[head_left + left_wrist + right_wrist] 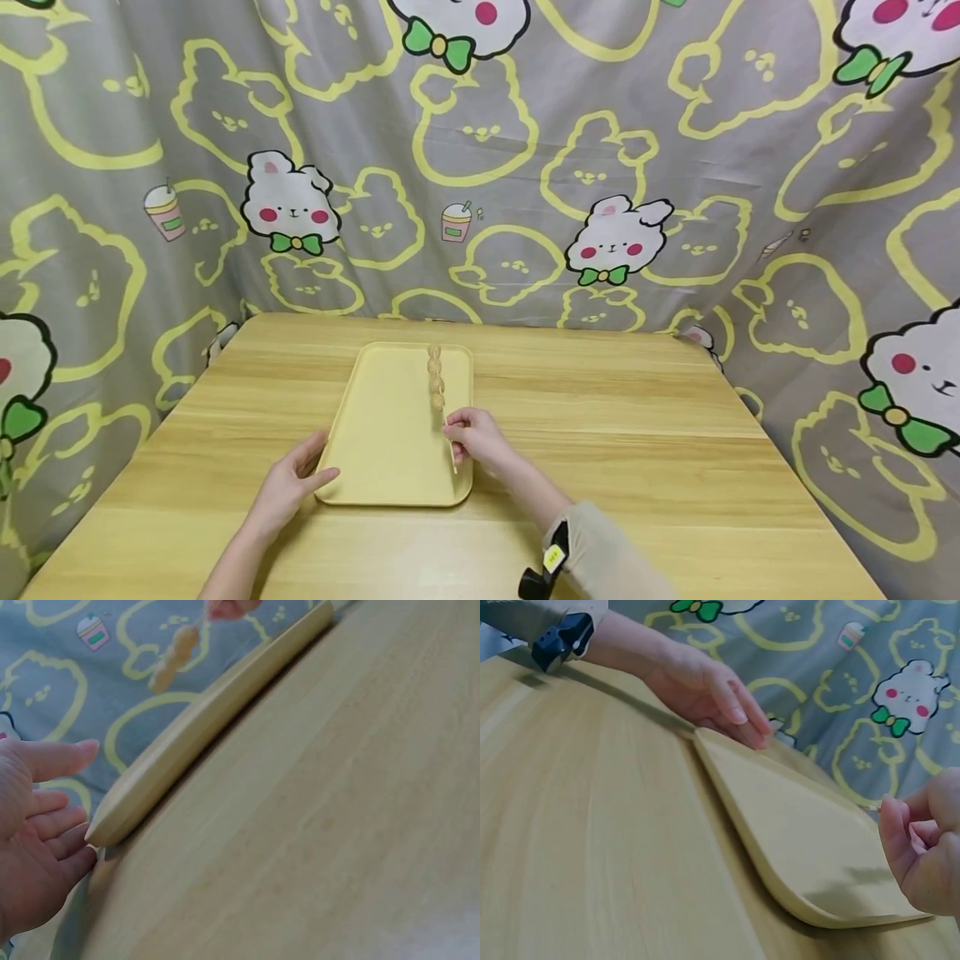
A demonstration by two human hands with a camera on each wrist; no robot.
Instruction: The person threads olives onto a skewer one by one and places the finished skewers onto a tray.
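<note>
In the head view a pale yellow rectangular tray point(390, 433) lies flat on the wooden table. My right hand point(476, 437) pinches the thin stick of a skewer of brown balls point(436, 379) between thumb and fingers. The skewer is held over the tray's right side, its balls toward the far end. At the tray's near left corner is my left hand point(288, 483), its fingers extended beside the rim and its thumb over the edge. The left wrist view shows that left hand point(37, 832) with the palm turned up, fingertips right at the tray's corner point(172, 742).
The wooden table point(630, 467) extends on both sides of the tray. Behind and beside it hangs a grey curtain point(510, 100) with cartoon animal prints. A black wrist camera point(543, 575) is strapped over the beige right sleeve point(607, 550).
</note>
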